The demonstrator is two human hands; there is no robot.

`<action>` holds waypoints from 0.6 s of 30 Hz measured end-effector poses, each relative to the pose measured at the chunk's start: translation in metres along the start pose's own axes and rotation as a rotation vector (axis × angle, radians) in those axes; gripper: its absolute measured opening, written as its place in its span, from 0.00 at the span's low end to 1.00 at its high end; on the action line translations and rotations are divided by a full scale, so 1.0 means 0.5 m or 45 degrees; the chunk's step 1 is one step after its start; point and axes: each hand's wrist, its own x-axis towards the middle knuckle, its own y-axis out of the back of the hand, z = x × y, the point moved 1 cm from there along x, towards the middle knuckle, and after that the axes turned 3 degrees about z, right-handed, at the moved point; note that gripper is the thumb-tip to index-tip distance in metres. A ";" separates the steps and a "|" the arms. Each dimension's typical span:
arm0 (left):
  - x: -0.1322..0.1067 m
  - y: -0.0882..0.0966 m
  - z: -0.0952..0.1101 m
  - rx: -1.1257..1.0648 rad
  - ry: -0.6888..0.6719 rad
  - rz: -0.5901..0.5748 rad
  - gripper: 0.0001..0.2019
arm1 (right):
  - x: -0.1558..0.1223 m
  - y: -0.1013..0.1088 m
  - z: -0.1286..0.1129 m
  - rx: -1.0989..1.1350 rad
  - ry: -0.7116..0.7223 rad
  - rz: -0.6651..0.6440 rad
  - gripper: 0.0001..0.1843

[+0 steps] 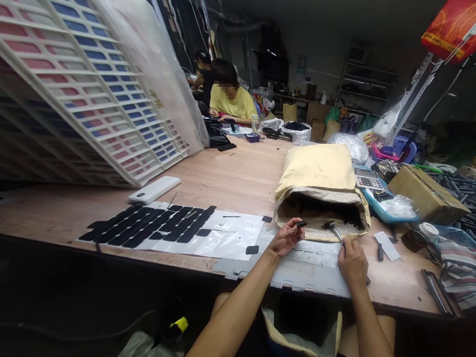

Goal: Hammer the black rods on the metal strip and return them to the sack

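My left hand [287,239] pinches a small black part [301,224] in front of the sack's mouth. My right hand [353,263] is wrapped round a slim tool with a shiny metal shaft [337,234] and a dark crosswise head, much like a small hammer. Its head sits at the lower lip of an open yellow woven sack [316,166], which lies on its side with dark pieces inside. Beneath both hands a grey sheet [312,275] covers the table's front edge. To the left, rows of black rounded stickers or pads [148,225] lie on a white backing sheet [230,238].
A white power bank-like block [154,190] and a leaning plastic lattice crate [111,89] stand left. At right are a calculator [368,178], blue tray [394,210] and cardboard box [427,193]. Another open sack [301,327] hangs below the edge. Two people sit across the table.
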 end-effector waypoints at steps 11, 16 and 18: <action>-0.001 -0.020 0.009 -0.077 0.069 -0.067 0.24 | 0.002 0.003 -0.003 -0.006 0.019 0.036 0.13; -0.001 -0.022 0.008 -0.059 0.096 -0.042 0.25 | 0.001 0.000 -0.001 0.001 0.023 0.032 0.13; -0.001 -0.019 0.006 -0.044 0.117 -0.012 0.24 | 0.001 -0.001 0.000 -0.001 0.022 0.035 0.14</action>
